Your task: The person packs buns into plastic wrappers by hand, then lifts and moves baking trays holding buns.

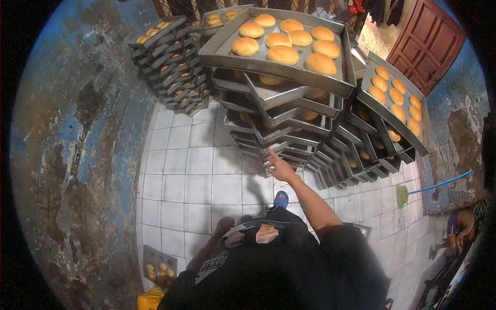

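My right hand [279, 167] reaches forward and down to the front of a tall stack of metal trays [281, 95]. Its index finger is stretched out towards the lower tray edges, with the fingers apart and nothing visible in them. Whether the fingertips touch the metal, I cannot tell. The top tray carries several round golden buns [282, 55], and more buns show between the trays below, which sit at crossed angles. My left hand [225, 225] hangs low beside my dark shirt, in shadow; its fingers are not clear.
Another tray stack [173, 67] stands against the left wall. To the right, a third stack leans, topped by a tray of buns [397, 98]. A green net with a blue handle [439, 183] lies at right. A person [459, 230] is at the far right. Lower left shows a small tray [150, 254].
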Available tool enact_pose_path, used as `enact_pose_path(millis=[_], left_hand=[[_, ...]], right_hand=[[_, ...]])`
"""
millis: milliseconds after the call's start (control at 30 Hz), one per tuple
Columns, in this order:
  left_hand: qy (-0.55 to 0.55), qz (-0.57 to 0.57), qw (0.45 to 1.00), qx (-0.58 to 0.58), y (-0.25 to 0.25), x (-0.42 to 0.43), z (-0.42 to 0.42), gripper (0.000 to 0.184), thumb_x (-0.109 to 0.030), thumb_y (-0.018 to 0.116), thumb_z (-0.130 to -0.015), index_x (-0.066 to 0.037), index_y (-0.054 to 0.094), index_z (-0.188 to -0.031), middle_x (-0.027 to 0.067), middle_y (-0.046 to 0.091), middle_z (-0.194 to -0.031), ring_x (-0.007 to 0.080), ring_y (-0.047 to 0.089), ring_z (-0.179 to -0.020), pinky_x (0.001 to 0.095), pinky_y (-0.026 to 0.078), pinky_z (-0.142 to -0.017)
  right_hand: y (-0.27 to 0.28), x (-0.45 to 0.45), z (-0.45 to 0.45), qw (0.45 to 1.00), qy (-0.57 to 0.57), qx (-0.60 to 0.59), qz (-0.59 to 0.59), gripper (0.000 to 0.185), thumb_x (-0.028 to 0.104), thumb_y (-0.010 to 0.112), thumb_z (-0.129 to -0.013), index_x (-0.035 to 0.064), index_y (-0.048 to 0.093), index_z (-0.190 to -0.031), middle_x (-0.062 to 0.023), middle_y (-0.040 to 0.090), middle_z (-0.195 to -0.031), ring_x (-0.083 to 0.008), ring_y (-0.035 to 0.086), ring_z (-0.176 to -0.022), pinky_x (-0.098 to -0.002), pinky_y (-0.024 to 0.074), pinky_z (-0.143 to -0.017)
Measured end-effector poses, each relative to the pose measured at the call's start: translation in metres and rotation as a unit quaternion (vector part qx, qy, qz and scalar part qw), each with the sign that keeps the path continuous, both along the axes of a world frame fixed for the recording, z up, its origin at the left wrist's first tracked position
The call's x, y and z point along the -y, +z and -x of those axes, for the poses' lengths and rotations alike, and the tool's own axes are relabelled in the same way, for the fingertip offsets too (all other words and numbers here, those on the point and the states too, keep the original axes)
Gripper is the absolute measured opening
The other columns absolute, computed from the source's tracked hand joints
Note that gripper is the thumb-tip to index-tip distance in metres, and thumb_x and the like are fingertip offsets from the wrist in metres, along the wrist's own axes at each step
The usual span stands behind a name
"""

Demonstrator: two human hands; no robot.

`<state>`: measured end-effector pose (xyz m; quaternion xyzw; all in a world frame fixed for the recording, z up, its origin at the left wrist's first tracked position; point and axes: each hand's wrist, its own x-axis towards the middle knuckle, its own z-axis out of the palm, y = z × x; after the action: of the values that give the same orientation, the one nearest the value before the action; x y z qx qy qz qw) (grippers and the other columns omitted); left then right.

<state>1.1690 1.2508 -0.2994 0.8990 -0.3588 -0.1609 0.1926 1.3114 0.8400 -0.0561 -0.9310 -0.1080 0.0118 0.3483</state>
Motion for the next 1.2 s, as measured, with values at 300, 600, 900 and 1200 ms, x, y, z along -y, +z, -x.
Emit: enact_pose_path(millis=[300, 600, 900, 1200], left_hand=[[0.336, 0.377, 0.757, -0.414, 0.081, -0.049, -0.041, 0.031, -0.027, 0.058, -0.099, -0.01, 0.062, -0.124, 0.0033, 0.07, -0.106, 0.0162, 0.067, -0.1, 0.0309, 0.053, -0.079], [0.336, 0.536, 0.681, -0.369, 0.321, 0.197, -0.277, 0.068, -0.053, 0.046, -0.104, 0.001, 0.04, -0.145, 0.0187, 0.061, -0.13, 0.0289, 0.059, -0.12, 0.043, 0.051, -0.097], [0.483, 0.628, 0.49, -0.362, 0.339, 0.279, -0.366, 0.035, -0.034, 0.044, -0.107, -0.011, 0.059, -0.128, 0.0078, 0.065, -0.117, 0.0233, 0.062, -0.105, 0.04, 0.051, -0.092], [0.489, 0.652, 0.488, -0.313, 0.345, 0.25, -0.411, 0.035, -0.033, 0.045, -0.107, -0.01, 0.058, -0.13, 0.0078, 0.065, -0.117, 0.0227, 0.062, -0.104, 0.0391, 0.051, -0.091]], right_hand=[[0.042, 0.131, 0.051, 0.872, -0.348, 0.05, -0.34, 0.023, 0.02, 0.059, -0.102, -0.0001, 0.07, -0.104, -0.0054, 0.072, -0.091, -0.0132, 0.067, -0.083, -0.029, 0.0547, -0.075], [0.016, 0.263, -0.08, 0.809, -0.5, 0.112, -0.287, 0.06, 0.033, 0.064, -0.098, -0.0028, 0.05, -0.143, -0.023, 0.061, -0.134, -0.0319, 0.059, -0.123, -0.0395, 0.0454, -0.102], [0.045, 0.256, -0.15, 0.728, -0.597, 0.108, -0.32, 0.042, 0.031, 0.07, -0.09, -0.0065, 0.067, -0.108, -0.022, 0.07, -0.108, -0.0378, 0.065, -0.103, -0.0386, 0.0468, -0.095], [0.105, 0.239, -0.12, 0.774, -0.553, 0.031, -0.307, 0.018, 0.011, 0.069, -0.082, -0.0013, 0.057, -0.076, -0.0162, 0.064, -0.069, -0.0262, 0.065, -0.062, -0.0402, 0.0503, -0.057]])
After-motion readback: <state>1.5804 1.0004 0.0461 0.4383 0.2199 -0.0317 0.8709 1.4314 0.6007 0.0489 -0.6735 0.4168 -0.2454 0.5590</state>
